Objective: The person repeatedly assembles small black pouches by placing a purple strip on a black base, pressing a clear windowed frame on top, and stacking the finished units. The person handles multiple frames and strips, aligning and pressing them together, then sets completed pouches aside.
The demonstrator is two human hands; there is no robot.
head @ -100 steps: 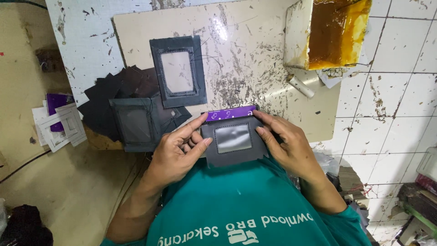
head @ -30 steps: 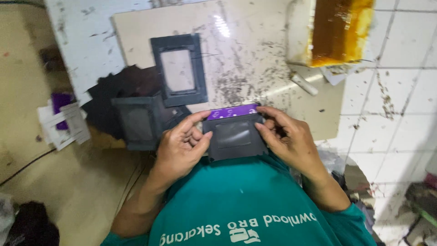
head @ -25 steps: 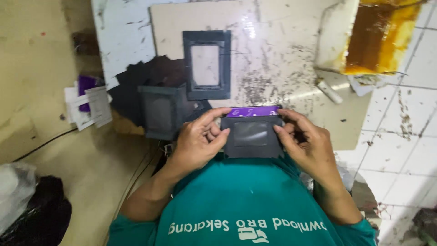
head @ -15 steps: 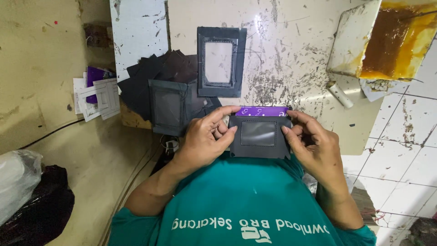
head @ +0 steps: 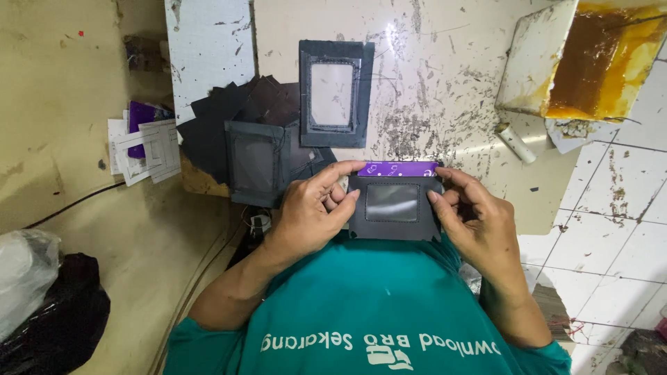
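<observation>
Head view, looking straight down: a person in a teal shirt holds a dark grey leather card sleeve with a clear window [head: 393, 207] between both hands, close to the chest and just above the near edge of the scarred, off-white table [head: 445, 83]. A purple card [head: 399, 169] sticks out along the sleeve's far edge. The left hand [head: 313, 208] grips the sleeve's left side, thumb and fingers curled round it and fingertips reaching the purple strip; the right hand [head: 472, 215] pinches the right side, forefinger laid along the top corner of the card. Both hands are closed on the piece, which hangs between them clear of the table.

On the table beyond lie a matching grey window frame piece [head: 335, 92], flat and well apart from the hands, and a second windowed grey panel [head: 256, 163] resting on a loose heap of dark leather offcuts [head: 222, 121], just beside the left hand. A stained tray of amber glue [head: 590, 59] sits at the far right, with a small white tube [head: 515, 143] near it.

The risk, as it looks here: the card seems only partly seated, so uneven pressure from the two thumbs could skew it or buckle the soft window. A slip could also drop the sleeve towards the lap or floor.
</observation>
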